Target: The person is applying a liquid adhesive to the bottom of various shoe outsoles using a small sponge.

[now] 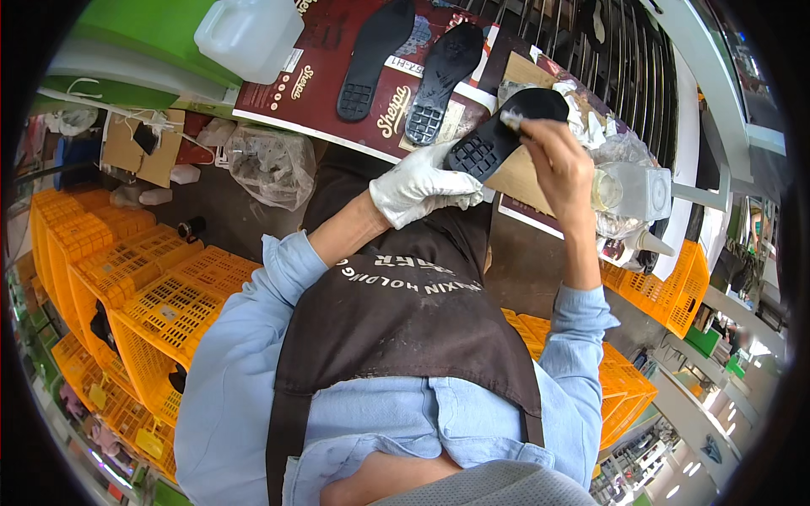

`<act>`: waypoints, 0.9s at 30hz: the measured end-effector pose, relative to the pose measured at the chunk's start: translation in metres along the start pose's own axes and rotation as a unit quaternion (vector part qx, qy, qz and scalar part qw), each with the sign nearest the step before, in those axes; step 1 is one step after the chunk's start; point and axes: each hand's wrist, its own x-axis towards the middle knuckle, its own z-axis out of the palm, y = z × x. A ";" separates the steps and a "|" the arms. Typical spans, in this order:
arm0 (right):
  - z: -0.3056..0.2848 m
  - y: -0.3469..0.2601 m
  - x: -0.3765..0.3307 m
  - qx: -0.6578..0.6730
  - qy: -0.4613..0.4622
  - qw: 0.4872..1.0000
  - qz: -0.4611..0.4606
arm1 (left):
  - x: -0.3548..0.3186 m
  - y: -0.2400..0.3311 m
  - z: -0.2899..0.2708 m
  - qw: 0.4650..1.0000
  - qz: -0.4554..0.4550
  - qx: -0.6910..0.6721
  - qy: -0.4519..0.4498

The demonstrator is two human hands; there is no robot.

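Observation:
A black shoe sole (492, 142) with a blocky heel tread is gripped at its heel end by my left hand (422, 187), which wears a white glove. My bare right hand (561, 164) pinches a small white wad (511, 121) against the sole's surface near its middle. Whether the wad is cloth or cotton cannot be made out. Two more black soles lie on the dark red printed board to the left: a matte sole (371, 63) and a shiny, wet-looking sole (440, 88) nearer my gloved hand.
At the back left stands a translucent white jug (249, 38). A clear plastic bottle (637, 190) and crumpled white tissue (595, 131) sit right of my right hand. Beyond is a rack of metal rollers (540, 29). Orange crates (160, 287) stack at left; a plastic-lined bin (270, 164) stands below the table.

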 end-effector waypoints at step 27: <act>-0.003 -0.058 -0.038 0.056 -0.029 0.995 -0.075 | 0.011 -0.015 -0.004 0.915 -0.003 -0.372 -0.156</act>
